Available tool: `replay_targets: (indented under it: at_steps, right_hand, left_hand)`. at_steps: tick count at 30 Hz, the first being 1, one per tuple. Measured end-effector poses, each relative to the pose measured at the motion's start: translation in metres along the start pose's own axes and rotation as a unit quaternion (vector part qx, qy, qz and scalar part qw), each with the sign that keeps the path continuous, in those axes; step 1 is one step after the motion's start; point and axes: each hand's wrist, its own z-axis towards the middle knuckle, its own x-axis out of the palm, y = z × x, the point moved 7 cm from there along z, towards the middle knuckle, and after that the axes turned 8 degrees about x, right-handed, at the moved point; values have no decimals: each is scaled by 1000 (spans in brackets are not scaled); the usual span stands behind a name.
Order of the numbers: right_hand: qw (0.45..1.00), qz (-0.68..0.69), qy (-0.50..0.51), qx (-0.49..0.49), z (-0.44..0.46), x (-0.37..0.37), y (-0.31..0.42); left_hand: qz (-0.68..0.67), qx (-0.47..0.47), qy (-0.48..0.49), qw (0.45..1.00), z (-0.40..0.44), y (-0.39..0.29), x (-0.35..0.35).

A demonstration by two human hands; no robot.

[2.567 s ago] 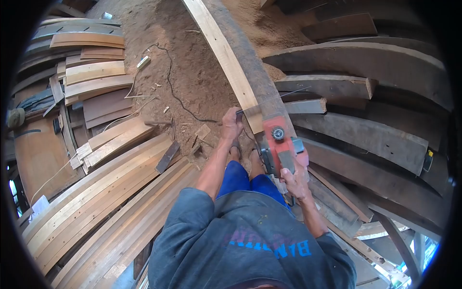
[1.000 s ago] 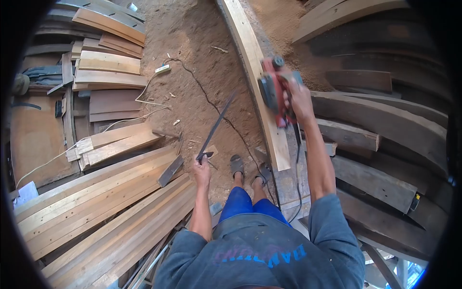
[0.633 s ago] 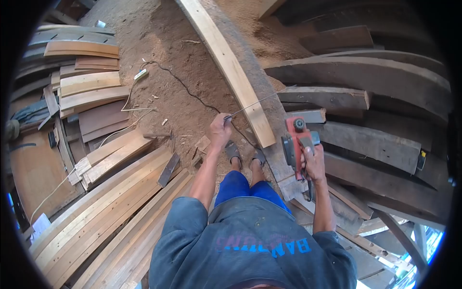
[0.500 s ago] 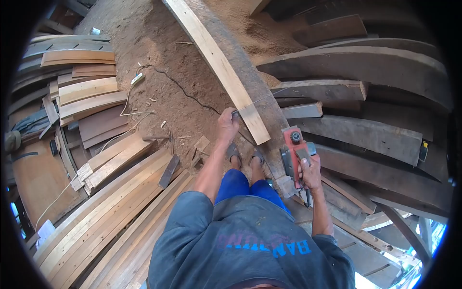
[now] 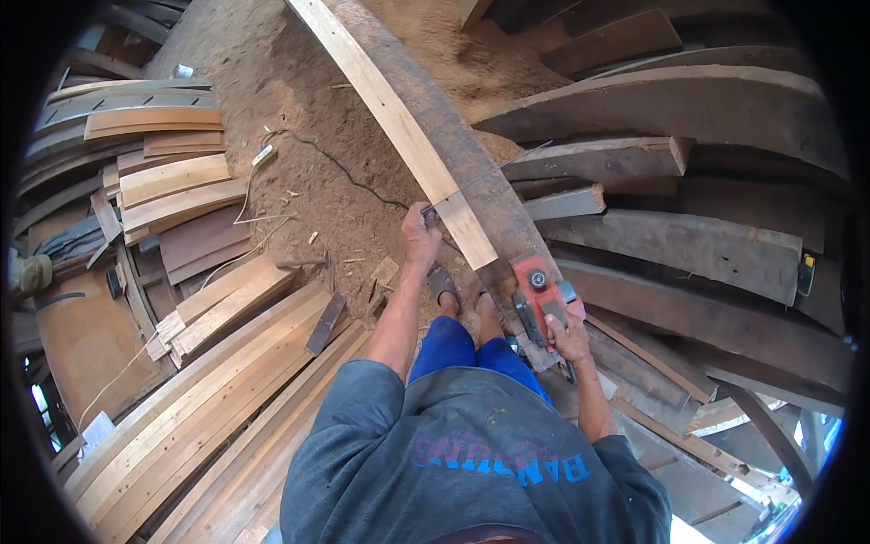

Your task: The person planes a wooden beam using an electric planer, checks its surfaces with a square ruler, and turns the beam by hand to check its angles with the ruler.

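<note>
My left hand (image 5: 420,238) is closed on the dark handle end of a thin metal square (image 5: 490,178), whose blade crosses over the pale plank. The pale plank (image 5: 399,127) lies along a long weathered beam (image 5: 471,163) that runs up and to the left. My right hand (image 5: 569,336) grips the rear handle of a red electric planer (image 5: 537,281). The planer is by the near end of the beam, just beyond the plank's end. Whether its base touches the beam I cannot tell.
Stacked light planks (image 5: 199,399) fill the lower left, with shorter boards (image 5: 177,181) above. Thick dark curved timbers (image 5: 689,245) lie at the right. A black cable (image 5: 340,168) and a white socket block (image 5: 264,155) rest on the sawdust-covered ground near my feet.
Since one second ago, the planer has come off the plank toward my body, and the square has swung from over the ground to across the plank. Lately the view has shifted slightly.
</note>
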Motion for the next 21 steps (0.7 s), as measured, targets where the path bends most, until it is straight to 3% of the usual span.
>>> replay_targets:
  at_steps: [3,6,7,9,14,16,18,21]
  right_hand:
    - [1000,14,10,-16,2,0,1]
    - [997,-48,30,49,5,-3,-2]
    - [983,-178,-44,-5,4,-8,12]
    - [880,-419,-189,-116,-10,-7,53]
    - [912,-313,-124,-234,-16,39,183]
    - [917,-251,-77,-301,-10,78,215]
    - [915,-163,-36,-368,6,119,231]
    - [975,-16,37,-220,17,137,254]
  left_hand:
    - [15,-17,14,1000,1,-5,-4]
    - [21,-35,28,999,0,-9,-7]
    - [9,-39,35,999,1,-8,-8]
    - [-22,-47,38,998,0,-11,-13]
    - [-89,-38,23,995,-5,-79,-60]
    - [-83,-54,76,992,-8,-117,-73]
    - [-157,17,80,984,-22,-141,-66]
    - [-189,59,98,975,-28,-140,-69]
